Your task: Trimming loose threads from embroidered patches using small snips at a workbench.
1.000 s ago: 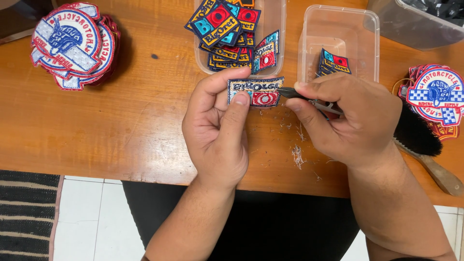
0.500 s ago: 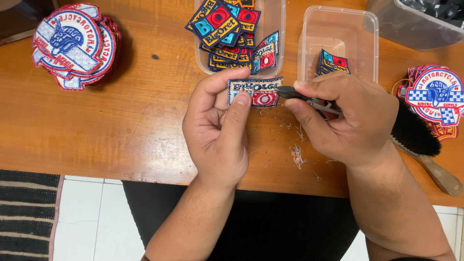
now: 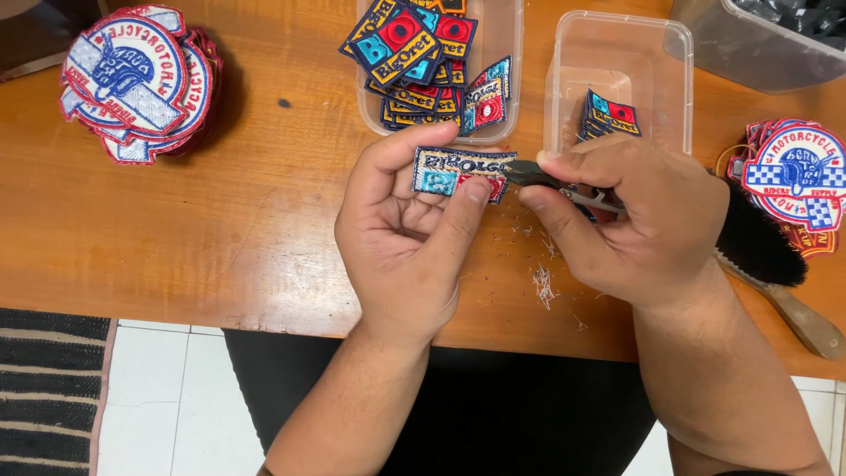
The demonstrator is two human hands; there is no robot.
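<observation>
The small rectangular embroidered patch (image 3: 460, 173) sits above the desk (image 3: 220, 229), pinched at its lower edge between the left hand's (image 3: 401, 238) thumb and fingers. The right hand (image 3: 630, 216) has its grip closed on small thread snips (image 3: 551, 181), tips touching the patch's right edge. Over the last second almost nothing has shifted; trimming continues at that edge. Thread scraps (image 3: 544, 284) lie below; two clear plastic tubs (image 3: 617, 70) of patches stand behind.

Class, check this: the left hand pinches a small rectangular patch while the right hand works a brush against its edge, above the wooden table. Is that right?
Not quite. In the head view the right hand holds small snips, not a brush, at the edge of the patch pinched by the left hand. The brush lies untouched on the wooden table.
</observation>
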